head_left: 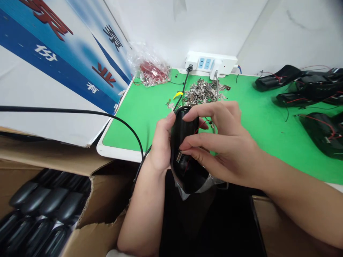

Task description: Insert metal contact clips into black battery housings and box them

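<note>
A long black plastic shell (184, 132) with a hollow inside is held upright over the table's front edge. My left hand (162, 142) is closed round its left side, thumb at the rim. Thumb and index finger of my right hand (217, 142) pinch a small metal piece (179, 156) inside the shell's lower half; another finger reaches over the upper part. Thin red wire shows beside the right fingers. Behind the shell lies a pile of small metal pieces (200, 92) on the green mat (128, 125).
At the back stand a white power strip (227, 64) and a plastic bag of red wired parts (152, 73). Black shells with wires (278, 79) lie at right. A cardboard box (104, 192) of black shells is at lower left. A black cable (118, 117) crosses the left side.
</note>
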### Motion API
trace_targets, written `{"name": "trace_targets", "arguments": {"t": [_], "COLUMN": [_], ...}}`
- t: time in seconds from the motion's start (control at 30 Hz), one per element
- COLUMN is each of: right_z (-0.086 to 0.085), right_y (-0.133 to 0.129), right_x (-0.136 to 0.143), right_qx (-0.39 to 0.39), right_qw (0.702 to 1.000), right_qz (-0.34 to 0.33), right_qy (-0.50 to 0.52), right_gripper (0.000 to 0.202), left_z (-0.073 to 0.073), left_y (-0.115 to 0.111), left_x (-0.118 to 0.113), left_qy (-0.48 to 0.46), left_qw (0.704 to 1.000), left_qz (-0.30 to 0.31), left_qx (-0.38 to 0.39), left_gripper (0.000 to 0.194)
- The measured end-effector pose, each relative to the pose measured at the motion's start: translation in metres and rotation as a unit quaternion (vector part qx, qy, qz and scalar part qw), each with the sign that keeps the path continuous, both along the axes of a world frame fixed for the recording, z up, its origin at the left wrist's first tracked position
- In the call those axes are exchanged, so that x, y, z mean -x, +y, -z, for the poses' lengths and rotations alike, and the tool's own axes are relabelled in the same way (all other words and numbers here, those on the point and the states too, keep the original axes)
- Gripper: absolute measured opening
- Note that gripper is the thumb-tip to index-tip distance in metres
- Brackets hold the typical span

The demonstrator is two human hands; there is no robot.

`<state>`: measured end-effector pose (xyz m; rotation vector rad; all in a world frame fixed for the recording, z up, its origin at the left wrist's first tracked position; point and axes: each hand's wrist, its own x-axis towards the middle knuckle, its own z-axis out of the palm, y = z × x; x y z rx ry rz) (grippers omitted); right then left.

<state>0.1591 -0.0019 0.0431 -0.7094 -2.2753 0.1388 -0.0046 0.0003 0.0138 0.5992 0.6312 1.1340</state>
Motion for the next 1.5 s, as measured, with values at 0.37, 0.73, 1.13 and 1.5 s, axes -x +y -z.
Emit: {"name": "trace_targets", "arguments": {"t": [0.37, 0.73, 1.13, 1.5], "right_z": [0.002, 0.006, 0.009, 0.005], "right_y": [0.002, 0.003, 0.003, 0.000], "right_x": [-0.004, -0.001, 0.000, 0.001], "right_qx": [0.001, -0.028, -0.023, -0.044], "right_qw": [1.000, 0.999, 1.000, 0.997], "right_qz": [-0.010, -0.019, -0.010, 0.059], "right_qy": [-0.014, 0.005, 0.013, 0.030], "right_gripper": [0.010, 0.011, 0.007, 0.031], "left_z": [-0.011, -0.003, -0.003, 0.001], "left_y": [-0.004, 0.000, 0.000, 0.001], "left_x": [-0.003, -0.001, -0.002, -0.004], "left_qy": [-0.015, -0.010, -0.041, -0.002], "left_qw": [1.000, 1.000, 0.999, 0.999], "left_qz": [0.022, 0.004, 0.029, -0.032], "left_qx": [-0.003, 0.030, 0.012, -0.021], "left_gripper": [0.056, 0.048, 0.039, 0.045]}}
